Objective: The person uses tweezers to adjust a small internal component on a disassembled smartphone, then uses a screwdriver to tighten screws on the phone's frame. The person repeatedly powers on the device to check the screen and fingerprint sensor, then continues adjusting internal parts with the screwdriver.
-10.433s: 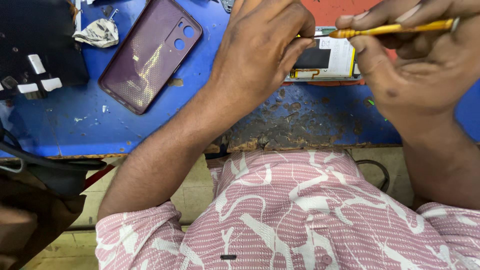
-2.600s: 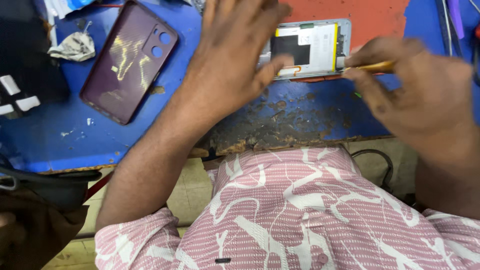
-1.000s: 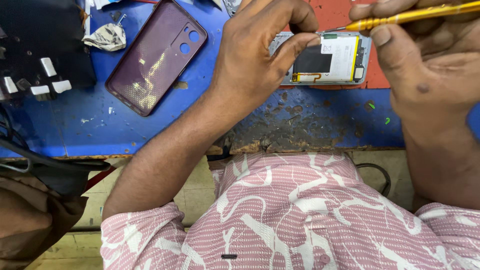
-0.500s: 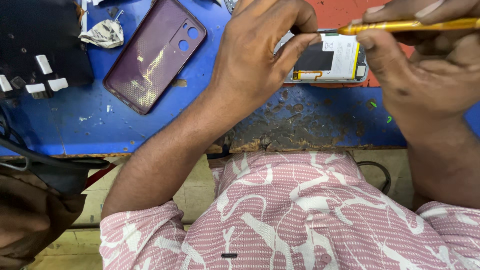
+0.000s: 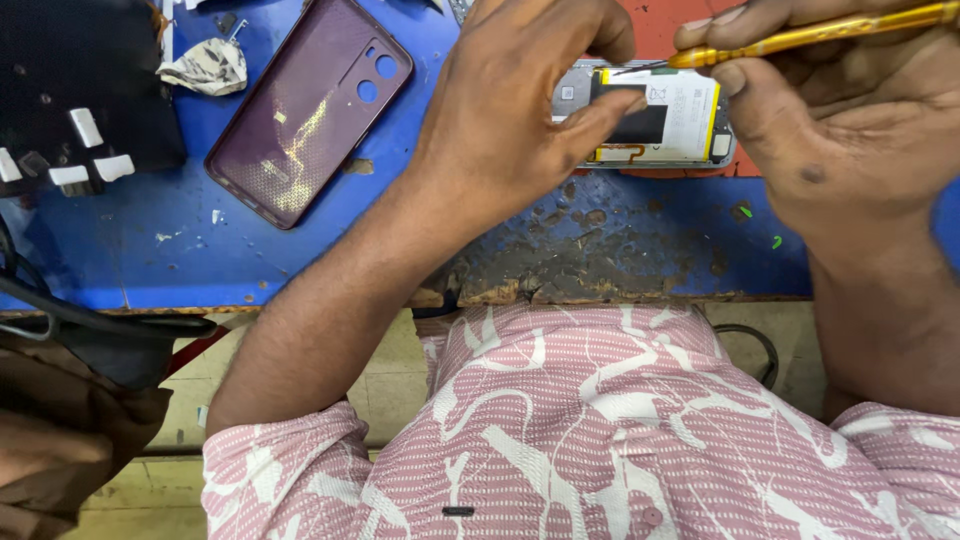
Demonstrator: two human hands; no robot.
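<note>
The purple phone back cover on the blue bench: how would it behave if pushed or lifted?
The purple back cover looks thin and shell-like, so probably light and slightly flexible. Its glossy, reflective surface suggests it would slide rather than roll. It lies flat, so tipping seems unlikely.

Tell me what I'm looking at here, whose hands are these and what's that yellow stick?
The camera sits on a person's head and looks down, so you see their own two hands and pink patterned shirt. The left hand holds down an opened phone with its insides showing. The right hand holds a thin yellow screwdriver, tip at the phone's top edge. On the worn blue table lie the phone's purple back cover, a crumpled paper scrap and a black mat with small white pieces.
</note>
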